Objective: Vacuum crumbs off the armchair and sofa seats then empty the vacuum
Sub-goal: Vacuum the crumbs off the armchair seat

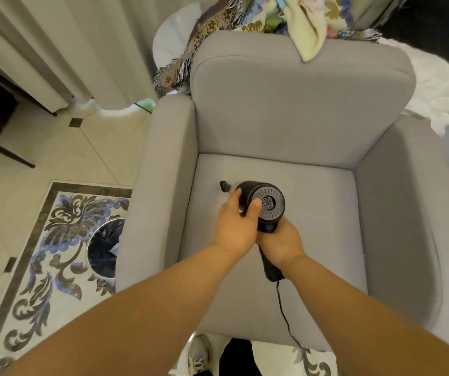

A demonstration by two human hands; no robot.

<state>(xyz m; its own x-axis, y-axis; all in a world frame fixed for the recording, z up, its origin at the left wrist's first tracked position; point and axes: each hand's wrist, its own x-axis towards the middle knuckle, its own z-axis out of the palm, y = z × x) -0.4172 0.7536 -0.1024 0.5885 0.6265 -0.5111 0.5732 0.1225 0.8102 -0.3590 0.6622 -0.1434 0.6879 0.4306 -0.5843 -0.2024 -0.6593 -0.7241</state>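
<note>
Vacuum (265,206) over the armchair (286,126) seat, nozzle touching the fabric.
Right hand (279,244) fingers wrap its handle; left hand (235,222) fingers curl round its body.

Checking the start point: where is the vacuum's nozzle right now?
In the head view, the nozzle sits on the armchair seat, left of centre near the backrest, just beyond the left hand.

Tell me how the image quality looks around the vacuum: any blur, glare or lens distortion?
Head view: the black handheld vacuum and grey fabric armchair are fairly sharp under soft, even light; no glare on the vacuum; wide-angle distortion bows the armchair's sides and stretches the forearms, which blur near the bottom edge.
</note>
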